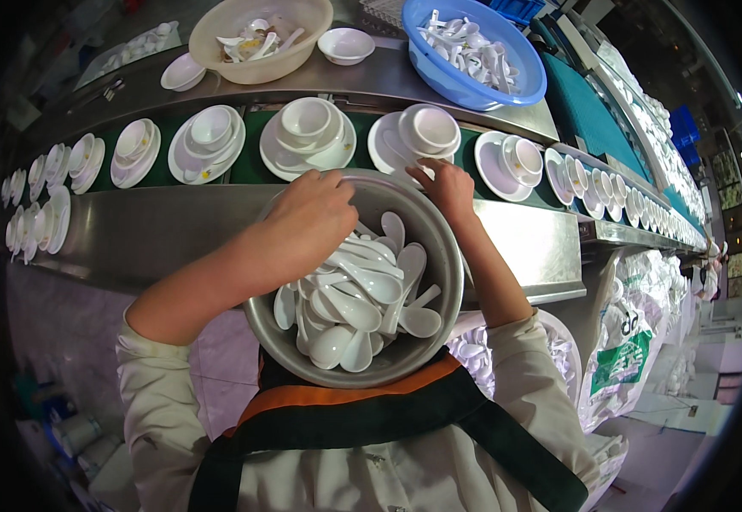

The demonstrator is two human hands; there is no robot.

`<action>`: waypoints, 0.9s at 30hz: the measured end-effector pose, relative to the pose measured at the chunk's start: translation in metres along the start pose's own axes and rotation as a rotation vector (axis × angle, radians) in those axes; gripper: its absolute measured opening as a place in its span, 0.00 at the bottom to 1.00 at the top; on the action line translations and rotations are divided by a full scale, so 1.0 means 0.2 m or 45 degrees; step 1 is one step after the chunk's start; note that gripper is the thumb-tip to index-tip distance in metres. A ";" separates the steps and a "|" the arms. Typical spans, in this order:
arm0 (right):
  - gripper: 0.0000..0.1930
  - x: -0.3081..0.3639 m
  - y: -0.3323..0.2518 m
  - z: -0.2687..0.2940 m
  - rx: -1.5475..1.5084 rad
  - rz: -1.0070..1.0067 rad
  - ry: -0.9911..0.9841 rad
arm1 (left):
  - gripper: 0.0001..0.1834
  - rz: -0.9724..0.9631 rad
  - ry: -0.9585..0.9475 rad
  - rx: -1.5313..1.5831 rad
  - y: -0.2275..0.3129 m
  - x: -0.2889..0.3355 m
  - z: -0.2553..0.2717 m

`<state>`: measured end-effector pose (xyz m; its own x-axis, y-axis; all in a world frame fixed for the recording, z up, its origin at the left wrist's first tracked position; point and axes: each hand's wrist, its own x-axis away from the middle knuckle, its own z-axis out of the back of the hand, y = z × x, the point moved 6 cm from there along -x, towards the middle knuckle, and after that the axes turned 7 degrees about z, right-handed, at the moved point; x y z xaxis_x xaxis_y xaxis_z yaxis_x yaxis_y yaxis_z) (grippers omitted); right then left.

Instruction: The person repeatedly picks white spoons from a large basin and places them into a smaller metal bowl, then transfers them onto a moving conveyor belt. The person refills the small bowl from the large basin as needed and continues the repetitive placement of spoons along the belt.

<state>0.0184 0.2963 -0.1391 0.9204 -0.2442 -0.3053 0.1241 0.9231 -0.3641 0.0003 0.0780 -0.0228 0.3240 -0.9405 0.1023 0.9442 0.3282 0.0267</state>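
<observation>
A stainless-steel bench (192,224) runs across a workroom, with a green belt (250,173) beyond it carrying a long row of white table settings, most of them a plate with a bowl and a cup stacked on top. On the raised metal ledge behind stand a beige basin (260,72) with spoons and scraps in it, a blue basin (452,90) filled with more spoons, and a small white bowl (346,47).

The white spoons (354,290) lie in a heap inside a round grey metal pot (442,256), which sits against the front of the person's dark, orange-edged apron (337,422). They are glossy and smooth, with deep oval bowls and short, thick handles pointing every way; highlights shine on their rounded backs, and some lean up against the pot's wall.

The left hand (315,209) is over the pot's far left side, back upward and fingers curled down; whether it holds anything cannot be told. The right hand (446,186) is past the pot's far rim, its bent fingers and thumb near each other at the near edge of a white plate (384,141); its grip, too, cannot be made out.
</observation>
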 end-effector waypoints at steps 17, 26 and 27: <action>0.08 0.03 -0.34 0.38 -0.725 -0.043 -0.095 | 0.16 0.318 0.523 0.883 -0.21 -0.07 0.18; 0.24 -0.04 -0.01 -0.02 0.162 -0.161 -0.353 | 0.05 -0.104 -0.058 0.232 -0.08 -0.06 -0.17; 0.25 -0.05 -0.04 -0.03 0.204 -0.064 -0.237 | 0.05 -0.116 -0.067 0.291 -0.09 -0.06 -0.15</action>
<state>0.0067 0.2907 -0.1380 0.9622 -0.2456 -0.1180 0.2148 0.9502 -0.2260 -0.0194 0.0811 -0.0547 0.2292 -0.9631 0.1409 0.9297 0.2595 0.2614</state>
